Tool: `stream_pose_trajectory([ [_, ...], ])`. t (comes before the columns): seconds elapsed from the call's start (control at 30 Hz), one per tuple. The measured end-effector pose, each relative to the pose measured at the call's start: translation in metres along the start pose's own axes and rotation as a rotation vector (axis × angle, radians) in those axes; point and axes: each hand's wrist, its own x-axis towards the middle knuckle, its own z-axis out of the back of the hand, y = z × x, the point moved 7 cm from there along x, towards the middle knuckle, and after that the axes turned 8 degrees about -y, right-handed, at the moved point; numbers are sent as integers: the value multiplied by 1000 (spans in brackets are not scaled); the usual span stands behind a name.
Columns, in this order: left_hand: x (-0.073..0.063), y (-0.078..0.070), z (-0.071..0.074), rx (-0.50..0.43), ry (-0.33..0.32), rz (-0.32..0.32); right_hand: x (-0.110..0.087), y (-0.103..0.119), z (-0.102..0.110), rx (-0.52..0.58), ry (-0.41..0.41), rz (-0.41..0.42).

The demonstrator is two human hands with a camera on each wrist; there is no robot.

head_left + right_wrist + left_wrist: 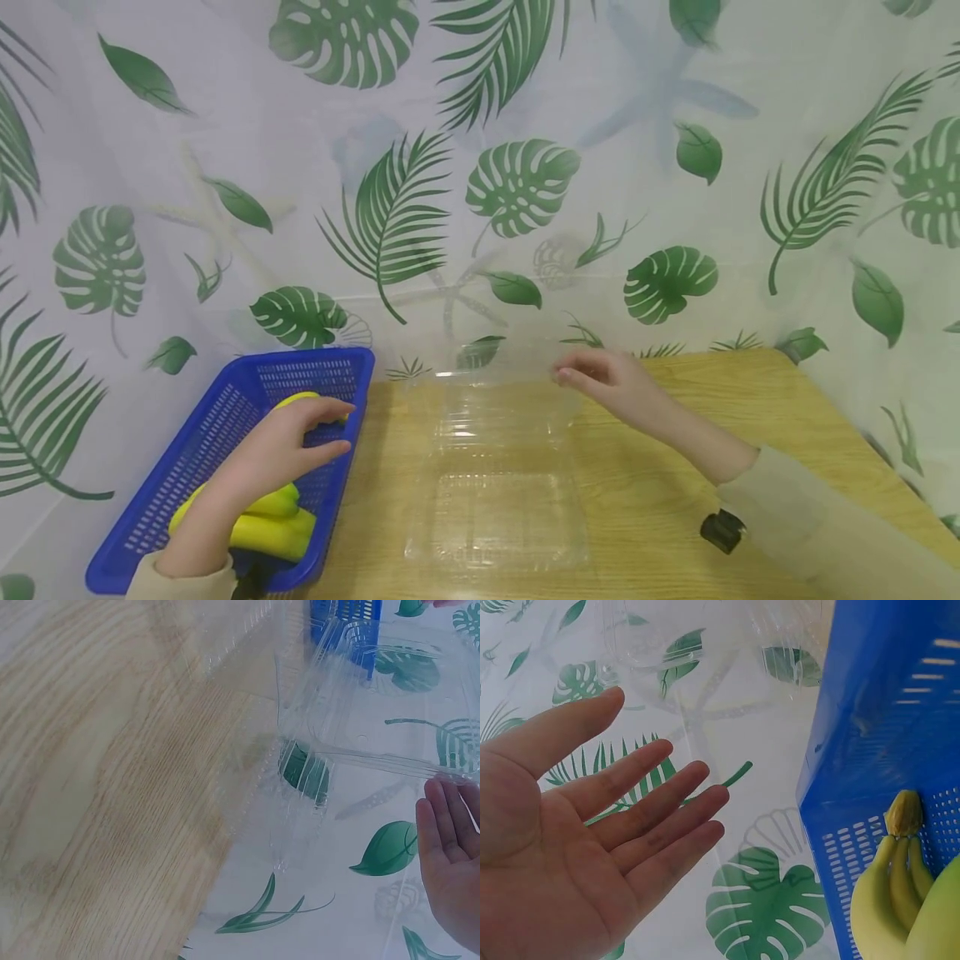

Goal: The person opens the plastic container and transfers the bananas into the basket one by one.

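Note:
A clear plastic clamshell box (495, 521) lies on the table, its lid (375, 754) raised at the back. My right hand (611, 387) is at the lid's right edge. In the right wrist view its fingers (448, 825) are straight, with the tips at the lid's rim; the thumb is out of sight there. My left hand (273, 454) is over the blue plastic basket (360, 417), fingers spread and nothing held. Yellow bananas (281, 533) lie in the basket, partly hidden by the left arm. A banana bunch (881, 900) also shows in the left wrist view.
The wooden table (675, 500) reaches back to a white leaf-print sheet (480, 208) hanging behind it. The basket stands at the table's left side, left of the box. A small black object (722, 531) is at the right cuff.

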Motion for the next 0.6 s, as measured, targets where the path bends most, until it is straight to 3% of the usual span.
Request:
stream_pose_trajectory([
  [0.23, 1, -7, -5, 13, -28, -56, -9, 6, -1, -28, 29, 17],
  [0.6, -1, -20, -10, 6, 4, -72, -26, 14, -1, -21, 35, 163],
])
